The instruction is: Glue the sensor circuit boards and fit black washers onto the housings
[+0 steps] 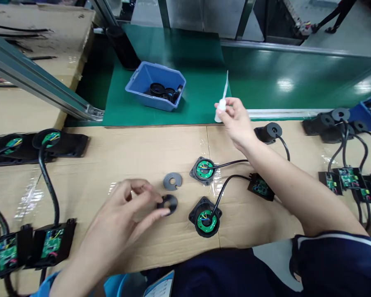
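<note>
Black ring (173, 202) lies at the fingertips of the left hand (123, 214).

Two rings (167, 182) left of two housings (205, 218), bin (154, 101) behind on a mat (200, 93) beyond the cardboard (142, 152).

Smooth plastic bottle (222, 104), smooth plastic bin (154, 100), matt cardboard (142, 152), glossy tape (31, 200)

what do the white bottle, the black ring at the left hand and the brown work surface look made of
White bottle: probably plastic, smooth, with a thin moulded-looking nozzle. Black ring: plastic or rubber, I can't tell which; its dark face shows a slight sheen. Brown work surface: likely cardboard, matte and creased, with shiny clear tape.
</note>
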Demonstrator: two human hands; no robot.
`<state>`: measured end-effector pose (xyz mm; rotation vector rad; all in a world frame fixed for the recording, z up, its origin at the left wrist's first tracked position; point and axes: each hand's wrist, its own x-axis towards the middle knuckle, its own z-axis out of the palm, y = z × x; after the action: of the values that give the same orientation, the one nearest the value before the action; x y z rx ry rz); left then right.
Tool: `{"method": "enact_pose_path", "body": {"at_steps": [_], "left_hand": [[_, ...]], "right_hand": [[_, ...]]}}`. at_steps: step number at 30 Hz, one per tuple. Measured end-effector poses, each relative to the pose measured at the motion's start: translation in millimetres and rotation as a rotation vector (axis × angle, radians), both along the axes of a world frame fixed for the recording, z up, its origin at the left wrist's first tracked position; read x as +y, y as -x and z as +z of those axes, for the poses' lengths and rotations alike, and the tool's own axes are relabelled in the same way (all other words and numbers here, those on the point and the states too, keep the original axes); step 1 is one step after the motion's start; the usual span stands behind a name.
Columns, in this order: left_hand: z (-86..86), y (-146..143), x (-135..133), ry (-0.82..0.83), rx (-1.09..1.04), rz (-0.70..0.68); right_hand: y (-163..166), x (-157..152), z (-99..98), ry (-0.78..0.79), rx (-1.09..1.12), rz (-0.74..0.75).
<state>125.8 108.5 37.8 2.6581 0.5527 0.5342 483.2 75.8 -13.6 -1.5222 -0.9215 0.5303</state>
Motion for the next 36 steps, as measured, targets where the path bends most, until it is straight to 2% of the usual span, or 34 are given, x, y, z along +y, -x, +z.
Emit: {"method": "enact_pose_path", "body": {"at_steps": [4, 8, 11, 14, 15, 17, 19, 21, 24, 26, 28, 33, 36], "left_hand": [[-34.4, 8, -31, -0.069, 0.013, 0.148], [-52.8, 9, -43, -0.092, 0.028, 0.157], [-53.9, 16, -39, -0.031, 0.026, 0.132], [-51.7, 22, -37, 0.001, 0.055, 0.101], [-50.9, 23, -38, 0.004, 0.058, 0.09], [-48.6, 22, -42, 0.04, 0.025, 0.092], [-45.0, 18, -50, 0.153, -0.057, 0.095], [-40.9, 8, -58, 0.323, -0.148, 0.015], [-38.0, -12, -68, 0.514, -0.203, -0.228], [-39.8, -25, -76, 0.568, -0.193, -0.306], [-43.6, -34, -85, 0.581, -0.191, -0.25], [-50.6, -46, -116, 0.407, -0.305, 0.137], [-51.0, -49, -124, 0.327, -0.319, 0.172]], "right_hand": [[-6, 41, -12.0, 0.072, -0.134, 0.019], [-8, 46, -8.3, 0.092, -0.193, 0.021], [1, 14, 14.3, 0.043, -0.273, -0.019], [27, -49, 45.3, -0.016, -0.313, 0.029], [38, -72, 53.8, 0.003, -0.323, 0.044], [60, -115, 63.6, 0.063, -0.389, 0.168], [78, -144, 62.4, 0.098, -0.508, 0.317], [88, -158, 53.2, 0.118, -0.636, 0.406], [92, -159, 37.5, 0.141, -0.769, 0.426], [92, -156, 32.7, 0.124, -0.788, 0.429], [93, -157, 33.2, 0.071, -0.774, 0.426], [104, -171, 40.5, -0.095, -0.842, 0.362], [107, -176, 40.5, -0.112, -0.859, 0.365]]}}
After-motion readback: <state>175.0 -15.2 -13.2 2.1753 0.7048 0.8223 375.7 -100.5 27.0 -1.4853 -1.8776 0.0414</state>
